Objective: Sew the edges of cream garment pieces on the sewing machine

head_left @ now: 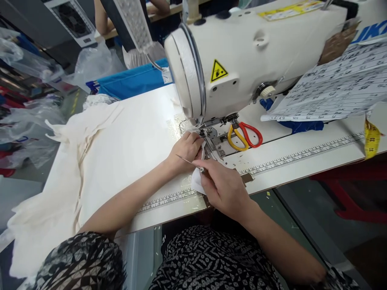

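Observation:
My left hand (pixel 185 152) rests at the needle area of a white sewing machine (pixel 232 64). Its fingers are bent and pressed onto white fabric close by the presser foot (pixel 202 131); they hide most of the cloth there. Just below and to the right, my right hand (pixel 225 187) is closed around a thin pointed metal tool (pixel 186 160), whose tip points left across my left hand. Whether it is an awl or tweezers I cannot tell. A piece of white fabric (pixel 197 181) hangs beneath my right fingers toward the table's front edge.
Red-and-yellow-handled scissors (pixel 244 137) lie right of the needle. Cream fabric pieces (pixel 72 141) drape over the table's left side. A printed sheet (pixel 329 84) and yellow tape measure (pixel 371 139) are at right. A blue cloth bin (pixel 133 80) stands behind; another person's arm (pixel 101 18) shows beyond.

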Available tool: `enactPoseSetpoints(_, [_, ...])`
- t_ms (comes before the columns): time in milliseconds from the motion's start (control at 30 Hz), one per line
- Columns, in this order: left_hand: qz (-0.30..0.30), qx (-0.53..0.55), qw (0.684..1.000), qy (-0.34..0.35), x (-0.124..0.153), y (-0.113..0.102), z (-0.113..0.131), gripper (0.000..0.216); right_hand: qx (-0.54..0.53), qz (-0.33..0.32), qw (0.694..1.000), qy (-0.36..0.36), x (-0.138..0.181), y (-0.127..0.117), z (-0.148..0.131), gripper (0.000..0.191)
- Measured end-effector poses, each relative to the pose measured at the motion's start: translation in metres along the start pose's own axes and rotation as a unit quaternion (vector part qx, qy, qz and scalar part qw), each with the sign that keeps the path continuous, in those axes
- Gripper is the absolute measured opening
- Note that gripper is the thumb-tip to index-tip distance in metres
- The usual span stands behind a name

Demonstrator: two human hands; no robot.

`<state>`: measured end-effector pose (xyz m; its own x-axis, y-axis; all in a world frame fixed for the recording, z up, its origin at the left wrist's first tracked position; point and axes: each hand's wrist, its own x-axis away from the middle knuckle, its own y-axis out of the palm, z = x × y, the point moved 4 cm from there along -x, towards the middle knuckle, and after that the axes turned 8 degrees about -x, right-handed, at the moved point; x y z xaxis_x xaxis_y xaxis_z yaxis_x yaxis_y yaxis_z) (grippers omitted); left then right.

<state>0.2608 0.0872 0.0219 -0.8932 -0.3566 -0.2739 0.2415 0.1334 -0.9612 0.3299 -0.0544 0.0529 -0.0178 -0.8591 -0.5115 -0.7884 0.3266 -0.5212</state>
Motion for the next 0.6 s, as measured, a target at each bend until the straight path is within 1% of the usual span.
enactPoseSetpoints(67, [-0.059,-0.049,0.997,-0.027,-0.007,0.0,0.003,0.021,-0.009,0.008,0.999,-0.038,-0.005,0.002,-0.011,0.03])
enactPoseSetpoints(100, [-0.079,-0.069,0.993,-0.045,-0.01,0.0,0.003,0.022,-0.005,0.013,0.999,-0.052,-0.006,0.002,-0.016,0.029])
enactPoseSetpoints(133, [-0.088,-0.079,0.991,-0.067,-0.012,0.001,0.004,0.023,0.004,0.018,0.998,-0.062,-0.006,0.002,-0.02,0.029])
enactPoseSetpoints(167, [-0.084,-0.077,0.989,-0.091,-0.013,0.001,0.003,0.022,0.019,0.025,0.997,-0.069,-0.004,0.001,-0.023,0.029])
enactPoseSetpoints(200, [-0.069,-0.059,0.989,-0.117,-0.013,0.002,0.0,0.021,0.038,0.035,0.996,-0.072,-0.002,-0.001,-0.025,0.029])
enactPoseSetpoints(267, [-0.017,0.019,0.985,-0.168,-0.011,0.005,-0.007,0.015,0.08,0.053,0.994,-0.057,0.006,-0.007,-0.023,0.028])
enactPoseSetpoints(300, [0.012,0.071,0.98,-0.187,-0.008,0.008,-0.013,0.014,0.102,0.06,0.992,-0.032,0.011,-0.009,-0.019,0.029])
enactPoseSetpoints(367, [0.056,0.173,0.962,-0.203,-0.004,0.012,-0.022,0.013,0.149,0.068,0.985,0.044,0.019,-0.014,-0.003,0.032])
enactPoseSetpoints(433, [0.081,0.248,0.945,-0.199,-0.001,0.015,-0.029,0.012,0.195,0.072,0.971,0.119,0.025,-0.017,0.017,0.037])
enactPoseSetpoints(467, [0.087,0.274,0.937,-0.196,0.0,0.016,-0.031,0.012,0.218,0.07,0.963,0.142,0.027,-0.017,0.025,0.038])
enactPoseSetpoints(533, [0.094,0.304,0.928,-0.195,0.0,0.016,-0.033,0.012,0.258,0.06,0.953,0.149,0.025,-0.015,0.038,0.037])
enactPoseSetpoints(600, [0.096,0.316,0.924,-0.194,0.0,0.015,-0.033,0.012,0.281,0.048,0.95,0.127,0.019,-0.012,0.045,0.034])
